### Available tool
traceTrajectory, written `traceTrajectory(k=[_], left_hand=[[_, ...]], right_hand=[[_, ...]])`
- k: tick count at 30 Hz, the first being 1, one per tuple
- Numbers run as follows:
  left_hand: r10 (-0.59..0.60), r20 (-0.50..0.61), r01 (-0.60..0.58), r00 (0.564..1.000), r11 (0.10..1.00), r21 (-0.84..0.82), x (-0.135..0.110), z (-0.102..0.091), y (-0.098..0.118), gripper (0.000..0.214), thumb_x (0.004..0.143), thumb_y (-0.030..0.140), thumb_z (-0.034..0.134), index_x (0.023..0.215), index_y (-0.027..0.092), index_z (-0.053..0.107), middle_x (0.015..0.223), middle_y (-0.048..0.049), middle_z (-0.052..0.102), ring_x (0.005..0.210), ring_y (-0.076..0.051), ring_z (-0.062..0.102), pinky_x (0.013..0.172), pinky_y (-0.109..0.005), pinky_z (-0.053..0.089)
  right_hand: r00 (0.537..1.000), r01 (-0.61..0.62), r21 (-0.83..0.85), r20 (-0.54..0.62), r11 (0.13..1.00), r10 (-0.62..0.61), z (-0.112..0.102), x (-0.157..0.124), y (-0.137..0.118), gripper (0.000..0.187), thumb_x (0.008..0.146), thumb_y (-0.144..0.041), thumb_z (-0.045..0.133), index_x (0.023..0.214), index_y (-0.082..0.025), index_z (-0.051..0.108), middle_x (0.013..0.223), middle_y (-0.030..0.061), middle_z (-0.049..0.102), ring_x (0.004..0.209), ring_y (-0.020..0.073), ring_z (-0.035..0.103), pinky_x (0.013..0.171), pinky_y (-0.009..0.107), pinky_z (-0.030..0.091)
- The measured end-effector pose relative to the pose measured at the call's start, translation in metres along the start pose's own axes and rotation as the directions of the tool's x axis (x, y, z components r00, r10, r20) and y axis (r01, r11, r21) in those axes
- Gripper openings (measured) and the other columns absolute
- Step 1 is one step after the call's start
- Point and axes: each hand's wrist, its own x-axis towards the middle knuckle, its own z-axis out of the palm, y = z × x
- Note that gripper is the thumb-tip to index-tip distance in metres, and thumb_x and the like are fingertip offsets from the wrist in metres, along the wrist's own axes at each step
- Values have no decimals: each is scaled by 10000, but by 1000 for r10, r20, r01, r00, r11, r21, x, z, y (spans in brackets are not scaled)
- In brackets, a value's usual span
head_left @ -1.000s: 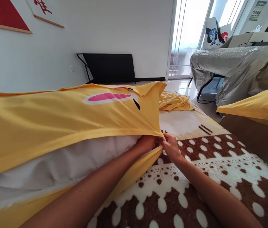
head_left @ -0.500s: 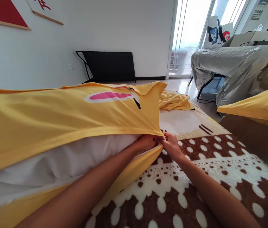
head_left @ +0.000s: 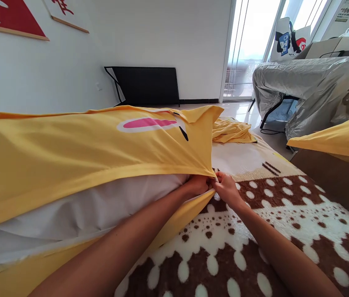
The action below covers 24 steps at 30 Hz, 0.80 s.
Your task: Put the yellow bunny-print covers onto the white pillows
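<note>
A long white pillow (head_left: pixel 78 212) lies across the bed inside a yellow pillowcase (head_left: pixel 69 148) with a pink and white print. The case's open side gapes towards me. My left hand (head_left: pixel 197 184) reaches into the opening at its far corner, fingers curled against the pillow and the case's edge. My right hand (head_left: pixel 226 189) pinches the yellow corner of the case right beside it. Both hands meet at that corner.
A brown and white spotted fleece blanket (head_left: pixel 270 231) covers the bed. A crumpled yellow cloth (head_left: pixel 232 131) lies at the far end. Another yellow pillow (head_left: pixel 338 138) sits at the right. A silver-covered table (head_left: pixel 304 88) and a black panel (head_left: pixel 146 86) stand beyond.
Both hands stay at the case's far corner. The view has shifted slightly, and my fingers have worked a little at the corner seam.
</note>
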Motion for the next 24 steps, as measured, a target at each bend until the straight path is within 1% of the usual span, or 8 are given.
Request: traceTrajectory(k=[2, 6, 10, 13, 17, 19, 21, 24], left_hand=[[-12, -22, 12, 1000, 1000, -13, 0, -1, 3, 204, 627, 40, 465, 765, 156, 562, 924, -46, 604, 943, -201, 518, 970, -387, 401], [-81, -127, 73, 989, 995, -65, 1, 0, 7, 200, 703, 31, 406, 817, 135, 533, 944, -75, 595, 953, -189, 511, 921, -372, 430], [-100, -139, 85, 985, 990, -111, 4, 5, 6, 124, 724, 40, 465, 762, 142, 522, 848, -36, 570, 878, -160, 523, 844, -345, 459], [-85, -139, 66, 987, 989, -136, 5, 10, 5, 102, 733, 53, 479, 720, 150, 511, 788, -13, 549, 816, -144, 517, 803, -329, 463], [-52, -135, 32, 989, 988, -151, 4, 12, 3, 100, 691, 64, 487, 706, 161, 506, 784, -4, 543, 820, -148, 501, 840, -339, 440], [-54, -138, 31, 989, 986, -165, 3, 13, 2, 118, 670, 63, 452, 704, 164, 501, 786, -5, 543, 822, -151, 488, 852, -336, 431], [-56, -146, 28, 988, 982, -187, 4, 13, 2, 121, 659, 69, 424, 694, 167, 485, 767, 0, 533, 798, -146, 476, 847, -329, 430], [-61, -162, 23, 985, 973, -230, 5, 12, 3, 107, 641, 73, 416, 656, 177, 441, 709, 13, 499, 739, -133, 456, 805, -314, 438]], right_hand=[[1000, 2, 7, 2, 1000, -2, -2, 0, -1, 180, 668, -288, 525, 744, -164, 632, 648, 17, 635, 601, 147, 531, 497, 220, 341], [999, 16, 101, 50, 995, -21, -2, 0, -1, 243, 708, -353, 529, 825, -165, 629, 702, 21, 665, 622, 150, 560, 523, 226, 370], [996, 28, 96, 79, 995, -36, -5, 2, 1, 222, 681, -328, 546, 816, -169, 624, 725, 16, 666, 645, 152, 578, 555, 232, 387], [996, 31, 16, 86, 999, -32, -9, 3, 2, 226, 660, -325, 558, 820, -176, 615, 718, 4, 639, 629, 146, 558, 575, 244, 391], [996, 79, -209, -31, 975, -87, -10, 3, 4, 198, 653, -355, 552, 764, -191, 543, 785, 18, 583, 713, 161, 522, 623, 259, 380], [995, 59, -289, -63, 955, -81, -12, 3, 4, 197, 643, -364, 557, 729, -199, 492, 757, 12, 551, 703, 161, 496, 600, 253, 354], [999, 26, -307, -29, 951, -37, -14, 4, 3, 184, 637, -350, 556, 684, -204, 454, 683, -6, 526, 640, 146, 459, 558, 244, 314], [987, 7, -207, 156, 978, 26, -17, 6, 2, 179, 656, -328, 528, 576, -197, 437, 558, -24, 474, 556, 122, 404, 512, 236, 260]])
